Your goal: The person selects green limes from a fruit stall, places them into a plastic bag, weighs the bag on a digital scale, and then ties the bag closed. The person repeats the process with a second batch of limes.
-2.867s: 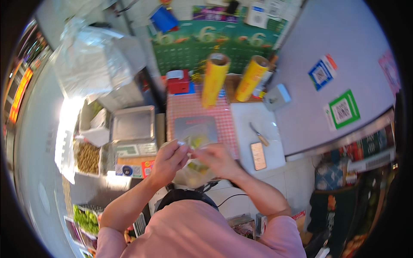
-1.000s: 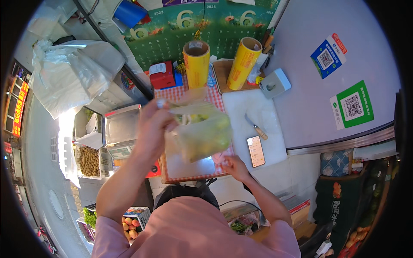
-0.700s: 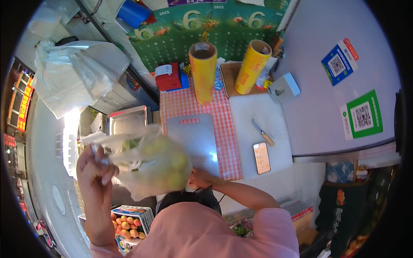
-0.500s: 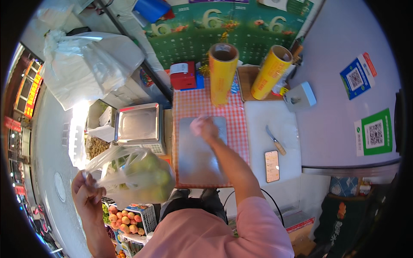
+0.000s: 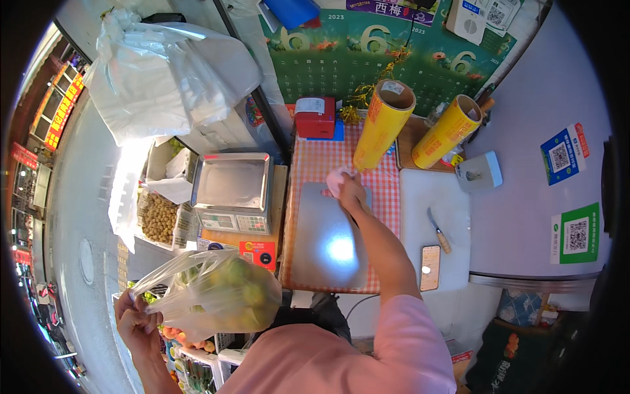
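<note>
Left hand [image 5: 136, 323] grip clamped on the gathered neck of a clear bag of green fruit [image 5: 220, 297], held low, off the surface. Right hand [image 5: 348, 187] fingers closed on a pale wad at the far edge of the metal sheet [image 5: 328, 243]. Just beyond it stand two yellow film rolls [image 5: 382, 125]; scale [image 5: 233, 190] to its left, knife [image 5: 437, 230] and phone [image 5: 430, 268] to its right.

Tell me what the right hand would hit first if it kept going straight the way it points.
Probably the nearer yellow roll of cling film. The right hand, over the far edge of the grey metal plate, points toward that roll's base just beyond it, though depth is unclear.
</note>
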Demonstrator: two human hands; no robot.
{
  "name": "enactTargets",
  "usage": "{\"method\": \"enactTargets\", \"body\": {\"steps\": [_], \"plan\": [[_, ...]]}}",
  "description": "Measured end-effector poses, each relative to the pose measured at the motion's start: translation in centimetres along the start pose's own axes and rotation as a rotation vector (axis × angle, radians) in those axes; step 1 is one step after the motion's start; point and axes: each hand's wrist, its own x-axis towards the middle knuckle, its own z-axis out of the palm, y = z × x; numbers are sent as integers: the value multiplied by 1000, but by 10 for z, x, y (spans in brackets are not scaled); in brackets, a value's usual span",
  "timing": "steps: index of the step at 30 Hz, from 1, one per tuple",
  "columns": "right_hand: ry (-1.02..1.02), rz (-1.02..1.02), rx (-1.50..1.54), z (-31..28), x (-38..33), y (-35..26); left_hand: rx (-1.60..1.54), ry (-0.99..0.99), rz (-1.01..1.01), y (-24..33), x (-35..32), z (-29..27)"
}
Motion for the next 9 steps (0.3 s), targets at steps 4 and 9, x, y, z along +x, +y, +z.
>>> {"method": "enactTargets", "body": {"steps": [4,9], "plan": [[-97,12,-141,-60,-135,18,-53,-66,-48,-11,0,-5],[-571,-197,-246,-74,-192,-8,-19,-137,-106,-15,2,16]]}}
